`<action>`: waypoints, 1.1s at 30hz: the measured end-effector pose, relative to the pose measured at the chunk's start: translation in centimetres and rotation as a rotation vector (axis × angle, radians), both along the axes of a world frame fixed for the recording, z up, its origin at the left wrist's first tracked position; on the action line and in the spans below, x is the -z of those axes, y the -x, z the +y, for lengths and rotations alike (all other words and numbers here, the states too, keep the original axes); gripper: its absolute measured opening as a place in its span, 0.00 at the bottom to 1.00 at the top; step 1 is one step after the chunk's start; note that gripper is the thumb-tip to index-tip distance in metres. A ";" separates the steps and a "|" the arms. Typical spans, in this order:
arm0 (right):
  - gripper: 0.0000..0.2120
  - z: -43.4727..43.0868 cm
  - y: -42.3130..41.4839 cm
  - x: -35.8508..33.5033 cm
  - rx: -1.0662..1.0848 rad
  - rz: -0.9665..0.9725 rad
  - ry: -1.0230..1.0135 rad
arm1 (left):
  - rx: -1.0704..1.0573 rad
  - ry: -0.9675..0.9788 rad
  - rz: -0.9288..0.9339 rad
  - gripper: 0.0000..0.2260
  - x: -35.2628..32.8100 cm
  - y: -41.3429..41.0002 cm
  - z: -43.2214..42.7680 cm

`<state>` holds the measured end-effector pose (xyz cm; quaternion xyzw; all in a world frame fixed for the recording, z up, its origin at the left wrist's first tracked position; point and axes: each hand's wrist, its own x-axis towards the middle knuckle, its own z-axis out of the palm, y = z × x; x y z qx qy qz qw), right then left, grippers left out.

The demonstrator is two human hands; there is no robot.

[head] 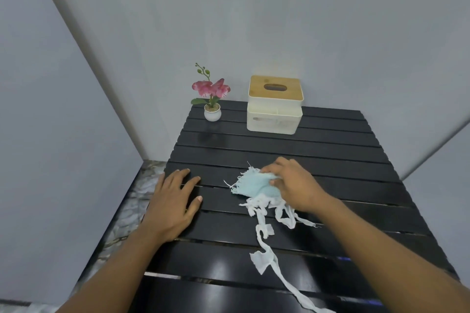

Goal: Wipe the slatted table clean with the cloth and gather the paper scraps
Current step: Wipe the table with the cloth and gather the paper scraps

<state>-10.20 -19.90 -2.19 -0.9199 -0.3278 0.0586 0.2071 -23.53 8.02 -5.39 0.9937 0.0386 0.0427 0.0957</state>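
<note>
A black slatted table [318,150] fills the middle of the view. My right hand [292,183] presses a light blue frayed cloth [251,184] onto the slats near the table's centre, fingers curled over it. White paper scraps [264,229] lie in torn strips just in front of the cloth and trail toward the near edge, partly under my right hand. My left hand [173,203] rests flat on the table's left side, fingers spread, holding nothing.
A small white pot with a pink orchid [211,99] stands at the back left of the table. A white tissue box with a wooden lid [275,105] stands at the back centre. Grey walls close in behind and left; marbled floor [132,201] shows left.
</note>
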 end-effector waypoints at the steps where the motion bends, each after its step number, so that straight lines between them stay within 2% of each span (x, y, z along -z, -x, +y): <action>1: 0.16 -0.4 -0.3 -0.3 0.080 -0.002 -0.072 | 0.053 0.012 -0.007 0.27 -0.1 -0.2 -0.3; 4: 0.18 -3.0 -3.7 -0.7 0.428 -0.111 -0.119 | 0.105 0.110 -0.017 0.27 -0.2 -1.0 -2.6; 6: 0.23 -4.8 -6.1 -1.1 0.657 -0.076 0.012 | 0.125 0.128 -0.012 0.27 0.1 -1.5 -4.5; 8: 0.25 -5.8 -8.0 -1.0 0.773 0.014 0.139 | 0.137 0.104 -0.010 0.27 0.6 -1.8 -5.3; 11: 0.23 -5.7 -10.1 0.1 0.656 0.035 0.256 | 0.126 0.096 -0.021 0.27 0.8 -1.8 -5.1; 15: 0.22 -5.3 -10.8 0.8 0.391 -0.057 0.236 | 0.129 0.104 -0.036 0.25 0.7 -1.9 -5.2; 18: 0.21 -5.3 -9.0 0.4 0.203 -0.097 0.269 | 0.131 0.100 -0.043 0.25 0.7 -2.0 -5.1; 23: 0.20 -5.8 -3.6 -0.1 -0.077 -0.059 0.233 | 0.123 0.089 -0.040 0.26 0.5 -1.9 -5.1; 25: 0.20 -6.5 -2.0 -0.6 -0.056 -0.040 0.223 | 0.126 0.093 -0.040 0.26 0.5 -1.9 -5.1; 29: 0.20 -10.3 -0.2 -1.3 0.326 -0.102 0.200 | 0.121 0.104 -0.039 0.26 0.4 -1.9 -5.1; 31: 0.24 -12.2 0.7 -1.3 0.377 -0.049 0.329 | 0.120 0.099 -0.039 0.26 0.4 -1.9 -5.1; 33: 0.26 -13.1 1.2 -1.0 0.363 -0.119 0.334 | 0.119 0.094 -0.032 0.26 0.4 -1.9 -5.1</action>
